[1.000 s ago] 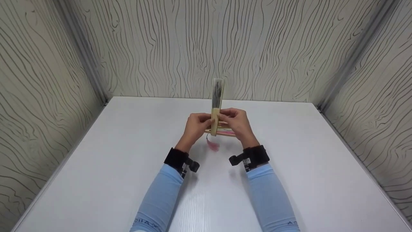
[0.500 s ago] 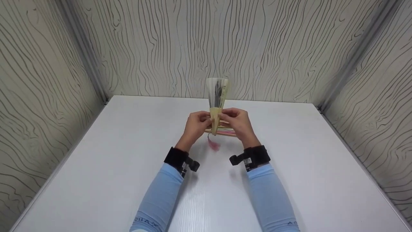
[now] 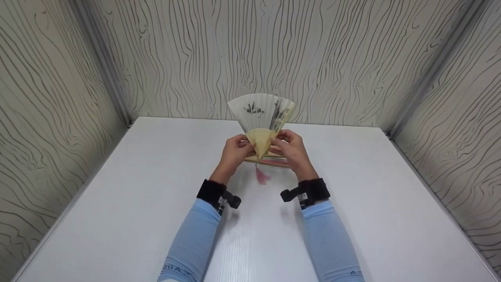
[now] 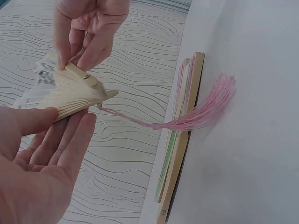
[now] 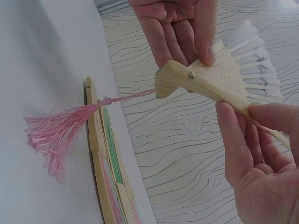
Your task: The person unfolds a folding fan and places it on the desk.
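Above table (image 3: 129,203): two fans (image 3: 261,117), two hands (image 3: 233,150), one tassel (image 3: 260,177).

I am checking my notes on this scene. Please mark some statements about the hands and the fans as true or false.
1. Both hands hold the fan by its bamboo ribs. True.
2. The fan is fully folded. False: it is partly spread.
3. A pink tassel hangs from the fan's pivot. True.
4. The second fan is lifted by the left hand. False: it lies folded on the table.
5. The right hand is open and idle. False: it pinches the outer rib.
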